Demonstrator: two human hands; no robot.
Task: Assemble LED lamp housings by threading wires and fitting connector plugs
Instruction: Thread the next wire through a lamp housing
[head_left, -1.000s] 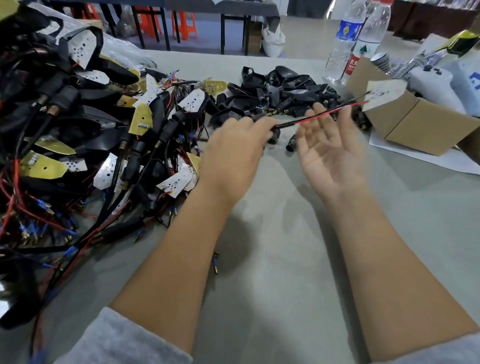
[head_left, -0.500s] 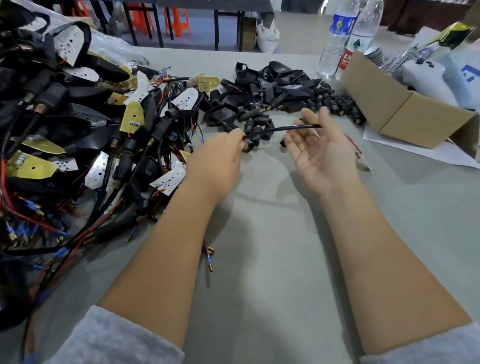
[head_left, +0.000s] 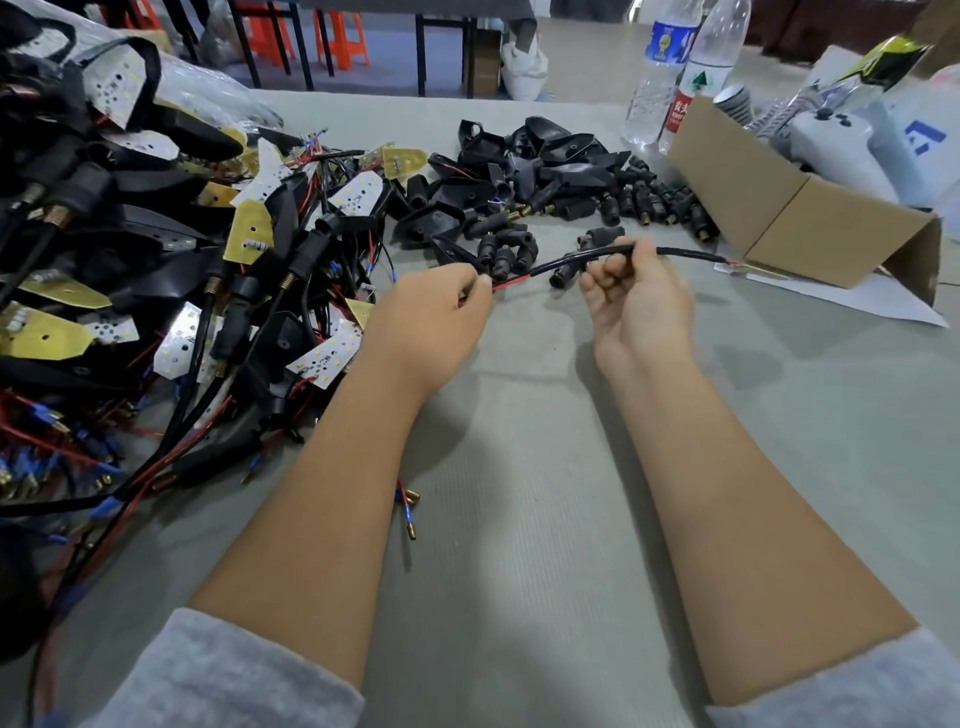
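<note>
Right hand (head_left: 641, 306), loose half a second earlier, had clenched on the sheathed cable (head_left: 582, 258); left hand (head_left: 434, 312) pinched its red lead (head_left: 511, 282). Threading could begin.

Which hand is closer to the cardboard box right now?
Right. The right hand grips the black cable just left of the cardboard box; the left hand pinches the cable's red wire end farther left, beside the assembled pile.

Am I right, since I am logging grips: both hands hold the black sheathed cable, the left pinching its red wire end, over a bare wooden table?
Not quite. In the head view the table is covered with grey-green cloth, not bare wood. The rest holds: the left hand pinches the red wire end and the right hand grips the black sheathed cable.
</note>
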